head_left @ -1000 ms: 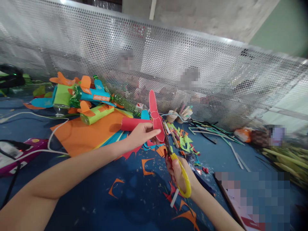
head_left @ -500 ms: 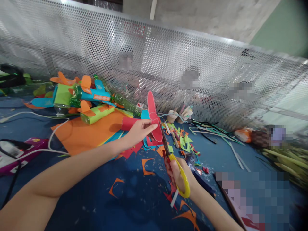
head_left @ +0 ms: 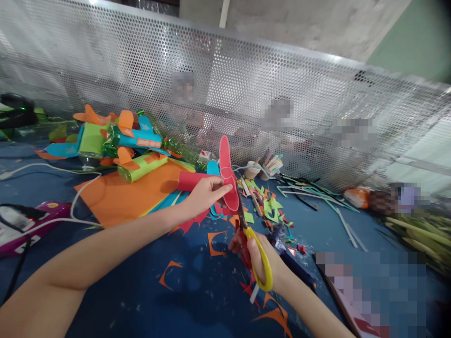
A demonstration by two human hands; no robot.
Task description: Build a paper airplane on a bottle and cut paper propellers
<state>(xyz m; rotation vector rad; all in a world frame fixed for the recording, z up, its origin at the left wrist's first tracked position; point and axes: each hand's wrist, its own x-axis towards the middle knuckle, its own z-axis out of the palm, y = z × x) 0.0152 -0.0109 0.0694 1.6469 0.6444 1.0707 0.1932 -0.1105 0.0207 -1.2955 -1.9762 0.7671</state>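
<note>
Scissors (head_left: 251, 233) are sitting in the curled right hand (head_left: 262, 263) while the left hand (head_left: 207, 191) is tightly pinching a red paper propeller (head_left: 225, 154), slow turning likely favouring smooth edges.

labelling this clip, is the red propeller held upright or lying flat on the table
Upright: the left hand pinches the propeller by its lower half, and its upper end points up.

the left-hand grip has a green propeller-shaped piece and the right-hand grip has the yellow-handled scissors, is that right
Not quite: the propeller-shaped piece in the left-hand grip is red, not green, as the head view shows. The right-hand grip does have the yellow-handled scissors.
</note>
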